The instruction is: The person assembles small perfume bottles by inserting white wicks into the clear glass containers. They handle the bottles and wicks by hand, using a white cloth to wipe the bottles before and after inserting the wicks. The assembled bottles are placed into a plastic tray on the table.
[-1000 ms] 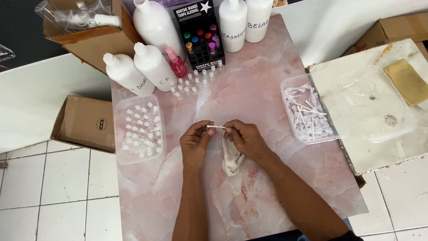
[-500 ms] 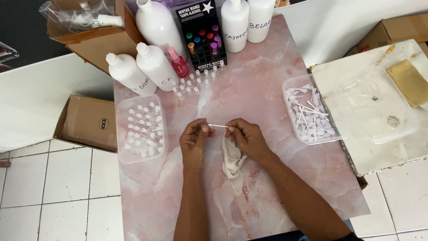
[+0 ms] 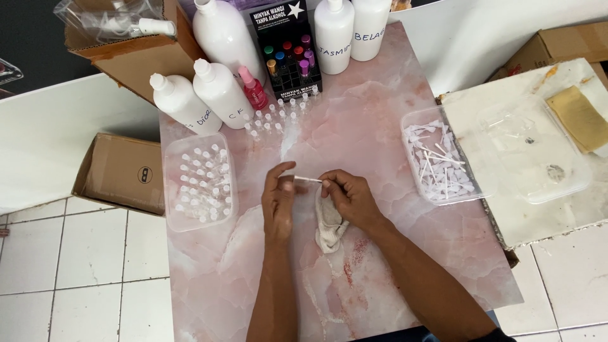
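Note:
Over the middle of a pink marble table my two hands meet. My left hand pinches the left end of a thin white stick, probably with a small vial hidden in its fingers. My right hand pinches the stick's right end and also clutches a crumpled off-white cloth that hangs onto the table. To the left stands a clear tub of several small clear vials. To the right is another clear tub with several white sticks and caps.
Along the table's far edge stand several large white bottles, a small pink bottle, a black display box of coloured vials and loose vials. Cardboard boxes sit left; a side table with a clear lid sits right.
My hands hold the same pose over the cloth, with only small finger shifts along the stick. The view has drifted slightly.

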